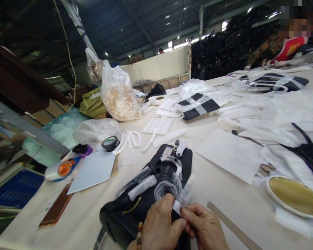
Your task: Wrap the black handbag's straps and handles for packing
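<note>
A black bag (120, 218) lies on the table in front of me, its handle and straps partly wrapped in clear film and white foam. My left hand (158, 224) is closed over the bag's near part, fingers curled round a black piece of it. Between thumb and forefinger, my right hand (206, 227) pinches a small white strip (176, 207) against that part. The two hands almost meet there, and the left fingertips are partly hidden. A coil of clear plastic (163, 189) sits on the bag just beyond my left hand.
Left on the table are black tape (110, 143), a tape dispenser (64, 169), pale blue sheets (94, 170) and a brown strip (56, 206). A yellow-topped round dish (294, 196) stands right. Farther back are a bag of scraps (121, 93) and a wrapped black pouch (198, 106). Another person (289, 48) sits far right.
</note>
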